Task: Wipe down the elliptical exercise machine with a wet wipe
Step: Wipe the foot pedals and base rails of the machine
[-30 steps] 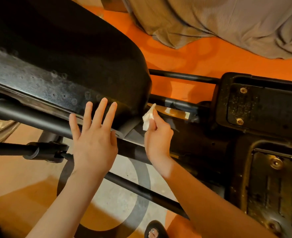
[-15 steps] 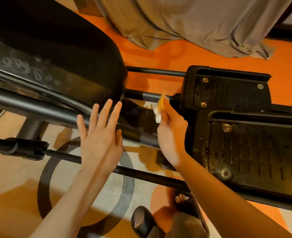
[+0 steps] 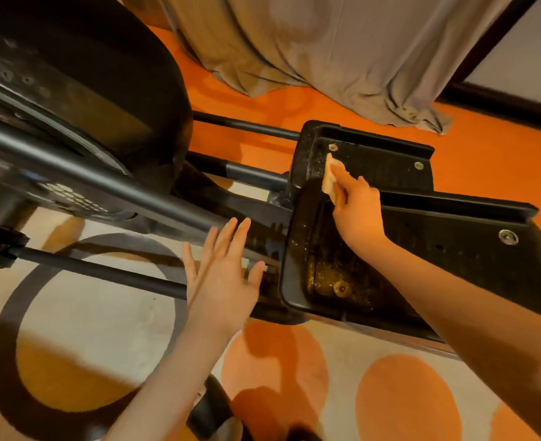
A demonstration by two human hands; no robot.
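The black elliptical machine fills the view: its flywheel housing point(image 3: 81, 90) at upper left, two foot pedals at right. My right hand point(image 3: 356, 211) pinches a folded wet wipe point(image 3: 329, 178) and holds it against the front edge of the far pedal point(image 3: 377, 160), just above the near pedal point(image 3: 438, 259). The near pedal's tread looks dusty with yellowish grime. My left hand point(image 3: 223, 275) hovers flat with straight fingers over the machine's lower frame, beside a black rail point(image 3: 103, 273), holding nothing.
An orange, beige and black patterned rug point(image 3: 87, 329) covers the floor. A grey curtain point(image 3: 342, 49) hangs down to the floor behind the machine. A dark slipper point(image 3: 212, 412) shows at the bottom edge. Black bars point(image 3: 247, 125) run between housing and pedals.
My right hand has carried the wipe rightward from beside the flywheel housing onto the far pedal's front edge. My left hand has left the housing and followed to the right, still flat.
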